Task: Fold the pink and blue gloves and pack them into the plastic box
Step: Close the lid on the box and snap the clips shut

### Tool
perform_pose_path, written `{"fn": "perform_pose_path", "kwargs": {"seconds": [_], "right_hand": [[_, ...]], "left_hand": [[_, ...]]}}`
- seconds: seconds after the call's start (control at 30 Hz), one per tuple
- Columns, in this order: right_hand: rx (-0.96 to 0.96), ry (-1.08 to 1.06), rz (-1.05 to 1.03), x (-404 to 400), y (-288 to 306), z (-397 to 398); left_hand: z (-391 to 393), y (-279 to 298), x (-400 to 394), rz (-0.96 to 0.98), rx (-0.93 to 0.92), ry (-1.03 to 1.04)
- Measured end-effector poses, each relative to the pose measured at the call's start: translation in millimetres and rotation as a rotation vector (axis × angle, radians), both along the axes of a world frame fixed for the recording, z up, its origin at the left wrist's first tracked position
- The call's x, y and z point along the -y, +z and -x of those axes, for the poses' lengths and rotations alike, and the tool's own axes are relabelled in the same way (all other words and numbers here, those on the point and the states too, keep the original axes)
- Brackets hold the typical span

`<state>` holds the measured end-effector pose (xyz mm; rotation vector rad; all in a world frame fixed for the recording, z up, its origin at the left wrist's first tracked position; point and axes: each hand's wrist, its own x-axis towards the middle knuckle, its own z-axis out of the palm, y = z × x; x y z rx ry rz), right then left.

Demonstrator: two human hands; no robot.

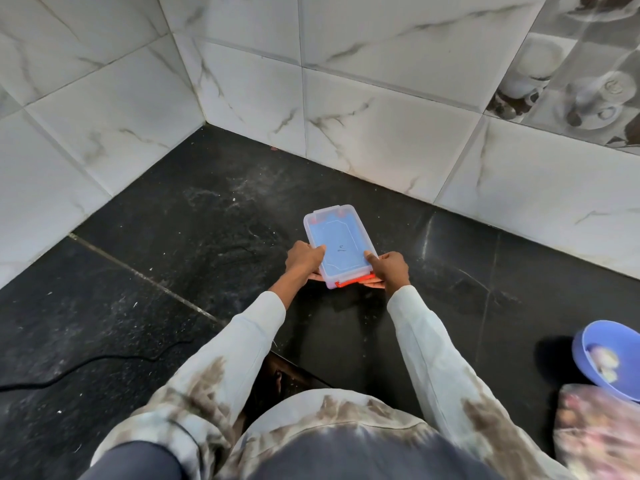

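Plastic box [339,245] sits on black stone counter [173,271], near the tiled corner wall [381,133]. Lid on; blue shows through the clear lid. Long axis runs away from the person, far end tilted slightly left; orange latches at near and far short ends. Left hand [304,256] grips the near left edge, thumb on lid. Right hand [389,268] grips the near right corner, thumb on lid. Blue bowl [609,358] well apart, at right.

No readable text shows; only a small, illegible dark scribble on the plastic box [339,247] lid.
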<state>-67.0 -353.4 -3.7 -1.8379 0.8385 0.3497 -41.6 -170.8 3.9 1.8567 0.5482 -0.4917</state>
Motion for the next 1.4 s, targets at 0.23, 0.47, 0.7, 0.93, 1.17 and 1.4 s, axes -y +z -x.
{"fn": "perform_pose_path", "kwargs": {"seconds": [0.23,0.47,0.7,0.93,1.17,1.4], "right_hand": [[-0.041,0.084,0.167,-6,10,-3],[-0.062,0.07,0.212,-18,15,-11],[-0.071,-0.004,0.06,-9,24,-26],[-0.023,0.219,0.39,-19,23,-22],[0.02,0.127,0.324,-35,4,-24],[0.083,0.039,0.07,-20,-13,-27]], "left_hand": [[1,-1,-1,-0.051,0.046,-0.036],[2,0,-2,-0.086,0.077,-0.063],[1,0,-4,-0.059,0.087,-0.09],[-3,5,-17,-0.082,0.047,-0.222],[-10,1,-45,-0.279,0.144,-0.581],[-9,0,-57,-0.332,0.22,-0.681]]}}
